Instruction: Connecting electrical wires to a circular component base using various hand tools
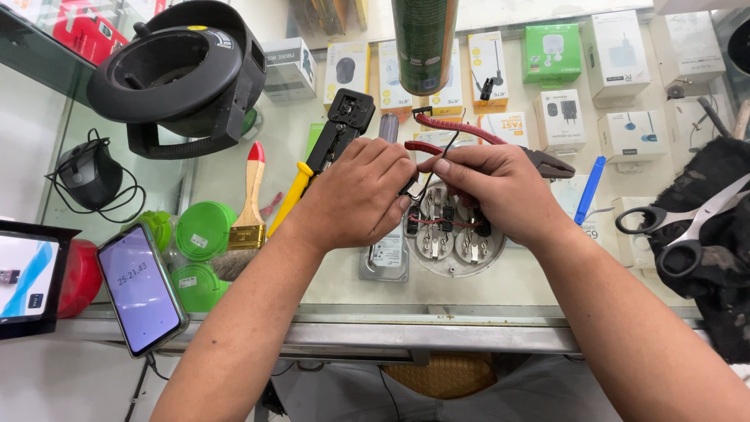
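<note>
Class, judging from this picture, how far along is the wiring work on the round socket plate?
Done: red wires already cross the round socket plate. In hand: left hand and right hand pinch a thin dark wire. Left: whether any contacts lack wires cannot be told; red-handled pliers lie unused.

Glass counter top (234, 168): glossy, reflective, edged along its front by a brushed metal rail (351, 334). Round white plastic part (449, 234): matt, fitted with bright metal contacts. Pliers (476, 141): red glossy plastic grips, dull metal nose. Paintbrush (251, 199): bare wood handle, red-dipped tip. Scissors (687, 223), right edge: polished metal blades, black plastic loops, lying on rough black cloth (723, 250).
</note>
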